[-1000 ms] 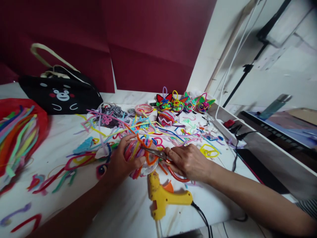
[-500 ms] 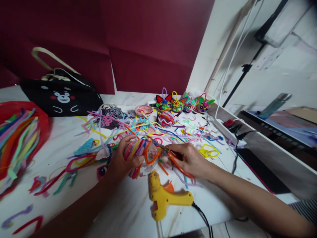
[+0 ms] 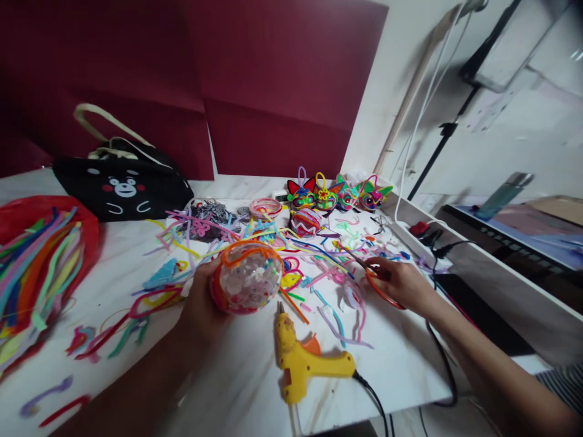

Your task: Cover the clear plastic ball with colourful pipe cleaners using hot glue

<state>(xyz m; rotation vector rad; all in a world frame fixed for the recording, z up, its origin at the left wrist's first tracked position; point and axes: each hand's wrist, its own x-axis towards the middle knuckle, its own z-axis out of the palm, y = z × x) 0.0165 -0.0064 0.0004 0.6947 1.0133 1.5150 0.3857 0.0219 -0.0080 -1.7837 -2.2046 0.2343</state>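
Observation:
My left hand [image 3: 204, 297] is wrapped round a clear ball [image 3: 252, 276] whose edge carries orange and red fuzzy strips; its bare, glue-marked side faces me. Off to the right, my right hand [image 3: 396, 279] grips orange-handled scissors [image 3: 380, 288], their blades pointing left over the strips on the table. Just below the ball lies a yellow glue gun [image 3: 305, 361] with its nozzle up. An orange strip [image 3: 295, 305] rests near the nozzle.
Several colourful eared ornaments [image 3: 302, 195] stand at the back beside a striped ball [image 3: 306, 223]. A black bag [image 3: 122, 188] and a red bag of fuzzy strips [image 3: 88, 243] are at left. A power strip [image 3: 410, 243] and a black phone-like slab [image 3: 483, 315] lie at right.
My right hand has moved right with the scissors, away from the ball. My left hand has turned the ball so that its clear side shows.

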